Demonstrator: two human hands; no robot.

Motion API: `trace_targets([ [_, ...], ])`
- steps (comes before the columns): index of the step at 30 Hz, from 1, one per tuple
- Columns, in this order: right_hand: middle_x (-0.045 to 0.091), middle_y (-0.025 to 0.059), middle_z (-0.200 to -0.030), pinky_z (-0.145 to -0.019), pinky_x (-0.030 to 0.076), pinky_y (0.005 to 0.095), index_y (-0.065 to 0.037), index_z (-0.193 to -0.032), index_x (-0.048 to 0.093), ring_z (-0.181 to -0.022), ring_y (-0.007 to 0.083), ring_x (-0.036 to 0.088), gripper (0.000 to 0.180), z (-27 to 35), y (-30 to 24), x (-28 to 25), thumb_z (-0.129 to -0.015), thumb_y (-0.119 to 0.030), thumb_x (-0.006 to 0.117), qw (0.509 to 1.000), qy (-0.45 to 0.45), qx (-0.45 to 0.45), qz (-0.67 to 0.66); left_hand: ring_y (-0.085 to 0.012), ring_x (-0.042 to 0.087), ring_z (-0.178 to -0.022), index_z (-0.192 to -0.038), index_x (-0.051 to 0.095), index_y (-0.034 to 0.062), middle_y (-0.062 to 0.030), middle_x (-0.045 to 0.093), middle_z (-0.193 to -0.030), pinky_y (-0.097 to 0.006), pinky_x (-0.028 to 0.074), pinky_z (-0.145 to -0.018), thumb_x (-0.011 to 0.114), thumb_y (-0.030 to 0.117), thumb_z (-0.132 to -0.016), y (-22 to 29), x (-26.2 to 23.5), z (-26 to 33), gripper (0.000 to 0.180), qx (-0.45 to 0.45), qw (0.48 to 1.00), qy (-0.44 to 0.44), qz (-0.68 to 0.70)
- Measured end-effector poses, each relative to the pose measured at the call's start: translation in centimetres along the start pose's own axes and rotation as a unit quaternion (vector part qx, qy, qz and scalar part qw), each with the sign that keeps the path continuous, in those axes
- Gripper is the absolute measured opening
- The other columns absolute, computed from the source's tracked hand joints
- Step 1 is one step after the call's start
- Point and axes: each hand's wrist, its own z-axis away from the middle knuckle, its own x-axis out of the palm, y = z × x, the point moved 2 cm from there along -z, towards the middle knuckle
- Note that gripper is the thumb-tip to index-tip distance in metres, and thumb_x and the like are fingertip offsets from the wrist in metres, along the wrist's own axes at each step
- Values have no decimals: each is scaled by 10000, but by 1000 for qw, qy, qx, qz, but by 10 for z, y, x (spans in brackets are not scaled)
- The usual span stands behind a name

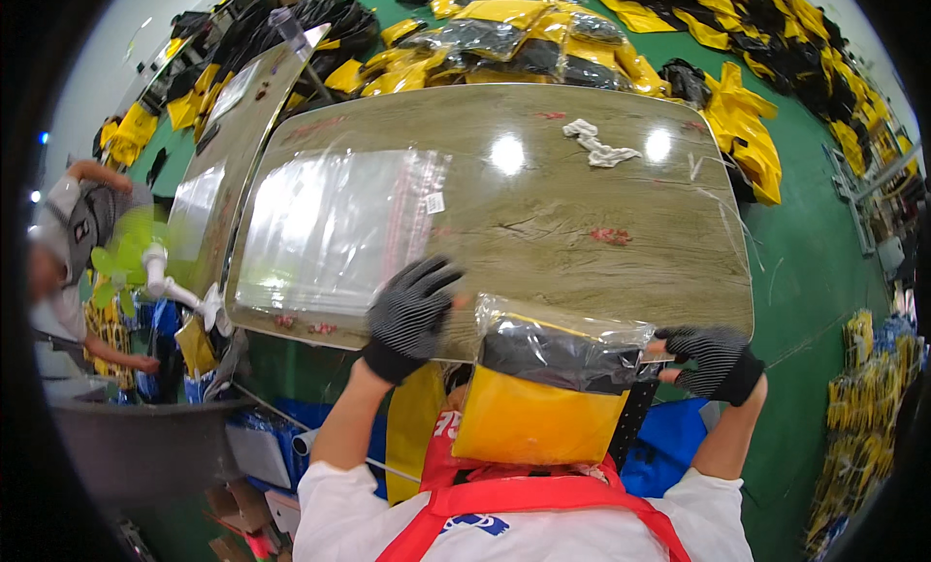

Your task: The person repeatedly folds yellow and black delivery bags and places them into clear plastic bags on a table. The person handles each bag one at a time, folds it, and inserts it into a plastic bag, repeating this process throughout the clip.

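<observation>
A clear plastic bag (558, 397) with a folded yellow-and-black item inside is upright against my front, at the table's near edge. My right hand (716, 360), in a grey-striped black glove with bare fingertips, pinches the bag's upper right corner. On the other side, my left hand (415, 315), gloved the same way, hovers just left of the bag's top with its fingers stretched out; it seems to hold nothing. Beside it on the table lies a stack of flat clear zip bags (320, 232) with a red-striped edge and a small white label.
The wood-patterned table (524, 213) carries a crumpled white cloth (599, 145) at the far right. Beyond are heaps of packed yellow-and-black bundles (524, 38). To the left, a green fan (131, 261), a large grey tub (145, 446) and another person (82, 242); bundles stack at right.
</observation>
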Motion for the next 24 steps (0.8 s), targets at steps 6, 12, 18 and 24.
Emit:
trace_targets([
  [6,526,211,-1165,-913,398,412,-72,-1201,523,-1049,382,502,541,-79,-42,78,-734,-312,653,960,258,-106,28,-353,459,-1131,-1147,526,48,-196,504,-1189,-478,315,-996,616,346,-760,77,82,-8,496,50,999,-16,15],
  [12,425,186,-1307,-910,433,369,-30,-1379,242,-1147,280,470,925,-22,51,133,-640,-144,787,880,160,88,-439,-360,531,-991,-1056,555,46,-173,572,-1038,-448,411,-886,592,299,-801,-13,71,47,362,-86,981,109,135],
  [18,601,88,-1099,-889,426,309,3,-1190,518,-1023,155,524,649,-56,-8,101,-637,-164,813,859,-149,82,-483,-329,560,-992,-1097,565,56,-173,595,-1067,-393,438,-879,615,176,-749,-290,-30,74,372,-404,862,262,-159],
  [24,606,45,-1019,-801,478,312,-24,-1060,581,-933,148,563,361,-127,14,-16,-732,-142,677,882,27,-2,-471,-295,558,-1009,-1050,589,139,-92,606,-1084,-378,439,-885,668,439,-647,-366,-64,59,509,-600,777,60,-178],
])
